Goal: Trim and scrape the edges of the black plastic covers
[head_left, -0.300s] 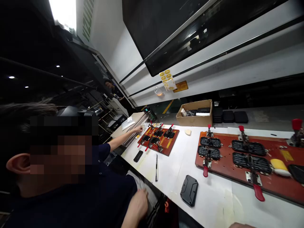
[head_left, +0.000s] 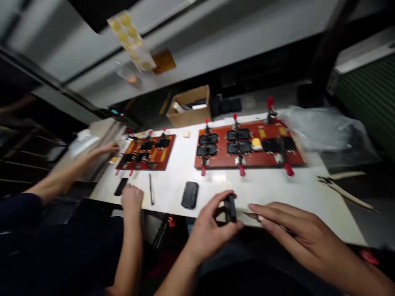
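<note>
My left hand (head_left: 210, 230) grips a small black plastic part (head_left: 230, 209) at the near edge of the white table (head_left: 268, 187). My right hand (head_left: 296, 234) is close to its right and pinches a thin metal tool (head_left: 251, 215) whose tip points at the part. A second black part (head_left: 189, 194) lies flat on the table just left of my left hand. Behind both hands sits a red fixture board (head_left: 249, 150) with black parts and red-handled clamps. The picture is blurred by motion.
A co-worker sits at my left; one hand (head_left: 131, 197) rests at the table edge, the other (head_left: 108, 148) reaches beside a smaller red fixture board (head_left: 146, 153). A thin tool (head_left: 151, 189) lies by them. A cardboard box (head_left: 189, 107) stands behind, clear plastic bags (head_left: 321, 127) at right.
The view has swung down and right. My two hands have come into view at the table's near edge, holding the black part and the thin tool. The co-worker's near hand now rests on the table edge.
</note>
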`<state>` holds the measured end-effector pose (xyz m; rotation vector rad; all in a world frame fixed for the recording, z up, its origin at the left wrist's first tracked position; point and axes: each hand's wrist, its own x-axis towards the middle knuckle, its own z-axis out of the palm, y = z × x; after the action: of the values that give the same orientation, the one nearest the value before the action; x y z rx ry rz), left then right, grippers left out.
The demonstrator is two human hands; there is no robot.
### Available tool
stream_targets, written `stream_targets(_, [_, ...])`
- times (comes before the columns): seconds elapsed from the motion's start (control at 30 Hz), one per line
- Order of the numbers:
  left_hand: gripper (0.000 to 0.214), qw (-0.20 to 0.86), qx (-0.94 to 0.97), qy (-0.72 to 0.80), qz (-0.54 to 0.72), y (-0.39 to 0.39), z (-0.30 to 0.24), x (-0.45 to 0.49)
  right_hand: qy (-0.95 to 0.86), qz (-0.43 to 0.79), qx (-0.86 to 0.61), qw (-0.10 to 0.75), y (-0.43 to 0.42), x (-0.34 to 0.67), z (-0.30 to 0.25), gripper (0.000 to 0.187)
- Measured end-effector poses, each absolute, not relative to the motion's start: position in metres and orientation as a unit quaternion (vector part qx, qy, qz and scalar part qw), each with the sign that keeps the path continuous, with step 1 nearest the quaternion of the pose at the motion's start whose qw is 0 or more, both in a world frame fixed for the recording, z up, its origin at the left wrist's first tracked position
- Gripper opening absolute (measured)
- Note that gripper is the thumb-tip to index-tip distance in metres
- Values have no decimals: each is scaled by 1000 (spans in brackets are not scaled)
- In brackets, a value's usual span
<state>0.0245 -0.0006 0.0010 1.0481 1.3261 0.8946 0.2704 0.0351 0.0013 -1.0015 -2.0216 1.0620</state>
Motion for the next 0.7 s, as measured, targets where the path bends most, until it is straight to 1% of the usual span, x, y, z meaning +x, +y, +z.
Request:
stream_targets(0.07, [64, 585, 455, 555, 377, 5, 2, 23, -788, 424, -331, 299, 35, 272, 7, 43])
stream_targets(0.13, [61, 588, 458, 555, 370, 7, 4, 26, -789, 431, -314, 304, 39, 269, 11, 46])
stream_targets(0.3, [62, 584, 468, 558, 358, 3, 7, 34, -800, 418, -300, 309, 41, 267, 9, 44])
stream_targets(0.57, [66, 594, 472, 557, 338, 3, 4, 33, -822, 390, -297, 291, 37, 271, 3, 42])
stream_targets(0.7, [62, 590, 498, 551, 316, 0, 5, 32, -810, 363, -356, 292, 45, 278, -7, 37])
